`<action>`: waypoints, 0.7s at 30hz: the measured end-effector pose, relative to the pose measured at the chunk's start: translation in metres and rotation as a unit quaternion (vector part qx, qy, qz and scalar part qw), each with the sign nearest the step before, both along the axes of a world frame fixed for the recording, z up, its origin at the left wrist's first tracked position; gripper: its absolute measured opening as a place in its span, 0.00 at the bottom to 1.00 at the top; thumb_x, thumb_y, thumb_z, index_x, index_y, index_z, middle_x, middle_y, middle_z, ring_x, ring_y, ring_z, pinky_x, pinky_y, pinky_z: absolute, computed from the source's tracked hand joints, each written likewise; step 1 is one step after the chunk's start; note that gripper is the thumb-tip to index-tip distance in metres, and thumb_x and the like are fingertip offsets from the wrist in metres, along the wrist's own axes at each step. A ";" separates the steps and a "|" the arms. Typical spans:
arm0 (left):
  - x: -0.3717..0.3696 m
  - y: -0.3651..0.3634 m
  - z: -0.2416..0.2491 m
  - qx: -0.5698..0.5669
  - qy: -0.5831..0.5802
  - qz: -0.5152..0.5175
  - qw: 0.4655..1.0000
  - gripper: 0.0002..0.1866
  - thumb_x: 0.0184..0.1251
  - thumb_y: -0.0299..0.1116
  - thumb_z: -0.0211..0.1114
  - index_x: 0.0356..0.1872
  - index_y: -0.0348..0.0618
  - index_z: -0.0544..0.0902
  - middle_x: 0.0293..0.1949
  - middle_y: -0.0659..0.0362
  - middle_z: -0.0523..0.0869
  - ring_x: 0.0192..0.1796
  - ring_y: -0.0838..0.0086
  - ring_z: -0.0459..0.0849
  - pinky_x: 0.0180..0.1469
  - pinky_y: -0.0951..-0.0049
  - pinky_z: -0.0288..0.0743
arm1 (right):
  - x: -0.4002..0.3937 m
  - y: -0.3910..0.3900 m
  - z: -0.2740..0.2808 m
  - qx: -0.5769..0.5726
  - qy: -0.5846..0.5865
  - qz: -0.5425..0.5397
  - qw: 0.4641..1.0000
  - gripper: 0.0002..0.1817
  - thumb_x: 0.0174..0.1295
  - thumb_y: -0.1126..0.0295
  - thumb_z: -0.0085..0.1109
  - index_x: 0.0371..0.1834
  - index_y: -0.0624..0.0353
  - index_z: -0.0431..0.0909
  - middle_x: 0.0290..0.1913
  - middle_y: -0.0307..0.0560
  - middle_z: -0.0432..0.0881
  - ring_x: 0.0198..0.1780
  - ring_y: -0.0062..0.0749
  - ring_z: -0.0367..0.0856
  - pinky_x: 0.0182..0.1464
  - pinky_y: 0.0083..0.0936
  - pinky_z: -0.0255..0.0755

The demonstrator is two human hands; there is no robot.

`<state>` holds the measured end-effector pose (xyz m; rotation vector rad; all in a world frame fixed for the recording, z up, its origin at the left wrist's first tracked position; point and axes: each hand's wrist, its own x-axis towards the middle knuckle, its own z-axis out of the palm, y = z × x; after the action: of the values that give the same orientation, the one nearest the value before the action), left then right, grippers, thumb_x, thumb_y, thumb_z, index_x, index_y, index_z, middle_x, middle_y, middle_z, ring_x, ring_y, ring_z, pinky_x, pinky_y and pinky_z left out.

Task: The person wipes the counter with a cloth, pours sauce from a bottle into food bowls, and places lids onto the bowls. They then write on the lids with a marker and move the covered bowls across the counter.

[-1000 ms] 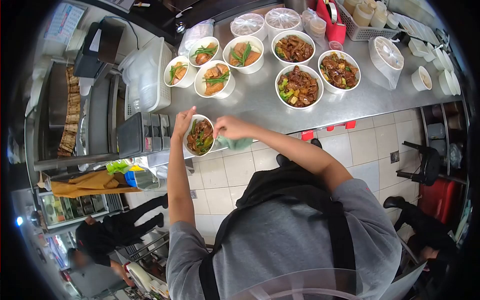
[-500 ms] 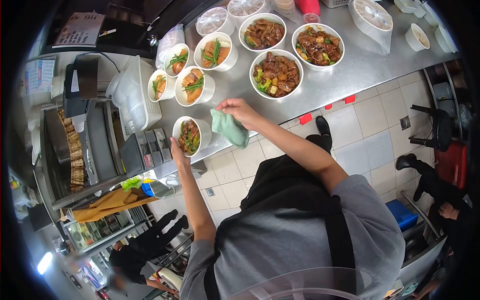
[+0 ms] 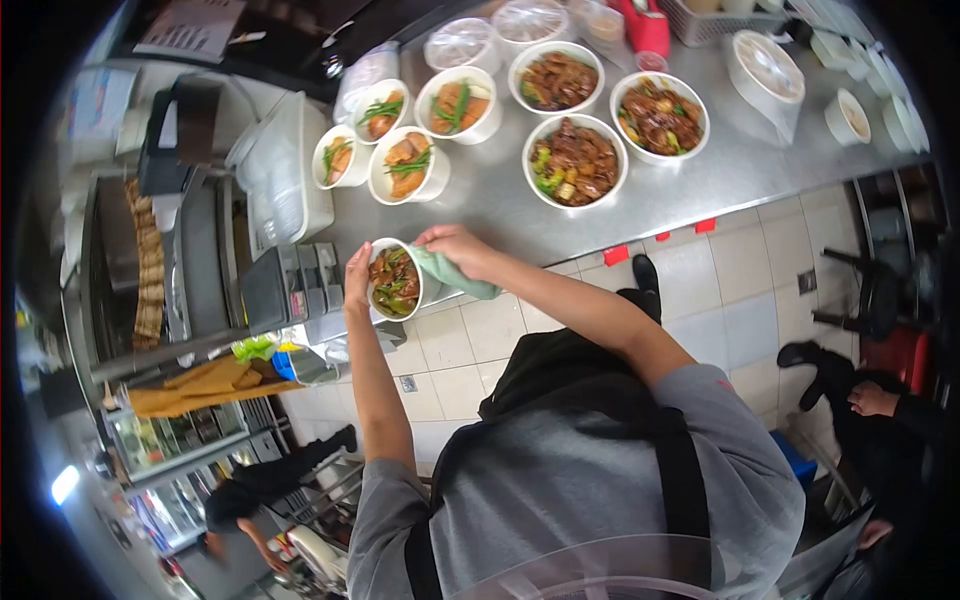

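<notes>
Bowl of meat and greens [image 3: 395, 284]: was held near the counter's [image 3: 480, 208] front edge, at six o'clock from the nearest bean-topped bowl [image 3: 430, 188]. Was gripped at nine o'clock by the left hand [image 3: 358, 276], curled partway round; was touched at two o'clock by green cloth [image 3: 452, 275], pinched in the right hand [image 3: 460, 249].

Bright, even indoor light overall; glowing white oblong lamp [image 3: 65, 485] burns out at lower left. Soft sheen streaks silver steel counter [image 3: 480, 190], upper center. White round bowl of meat and greens [image 3: 429, 290], left of center, evenly lit, fine detail soft. Print on white paper sheet [image 3: 190, 28], upper left, smeared unreadable. Strong fisheye bowing toward edges; corners black. Translucent curved plastic band [image 3: 600, 552] hazes bottom center.
</notes>
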<state>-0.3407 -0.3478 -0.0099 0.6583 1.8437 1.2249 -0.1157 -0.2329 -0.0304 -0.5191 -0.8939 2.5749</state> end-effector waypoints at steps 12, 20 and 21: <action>0.050 -0.002 -0.003 0.236 -0.097 0.213 0.943 0.17 0.69 0.38 0.52 0.49 0.35 0.77 0.40 0.59 0.82 0.40 0.76 0.81 0.45 0.76 0.75 | 0.023 0.035 0.032 0.105 -0.036 -0.106 0.988 0.07 0.56 0.80 0.49 0.37 0.63 0.76 0.35 0.43 0.78 0.36 0.25 0.77 0.40 0.21 0.71; 0.094 -0.010 -0.008 0.295 -0.130 0.425 0.846 0.16 0.69 0.31 0.50 0.55 0.39 0.68 0.54 0.55 0.71 0.55 0.73 0.70 0.58 0.73 0.65 | 0.059 0.064 0.047 0.704 -0.205 -0.257 0.629 0.08 0.56 0.75 0.53 0.38 0.61 0.77 0.36 0.51 0.78 0.40 0.47 0.78 0.46 0.32 0.70; 0.097 -0.008 -0.001 0.297 -0.157 0.446 0.829 0.16 0.68 0.30 0.51 0.55 0.39 0.68 0.53 0.55 0.72 0.55 0.73 0.70 0.58 0.73 0.65 | 0.063 0.062 0.050 0.710 -0.189 -0.217 0.642 0.09 0.57 0.73 0.53 0.40 0.60 0.78 0.34 0.53 0.79 0.40 0.49 0.78 0.45 0.33 0.71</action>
<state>-0.2440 -0.3554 -0.0105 -0.1870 1.4730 2.4076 -0.0531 -0.1709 0.0196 -0.5857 -2.1546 0.7302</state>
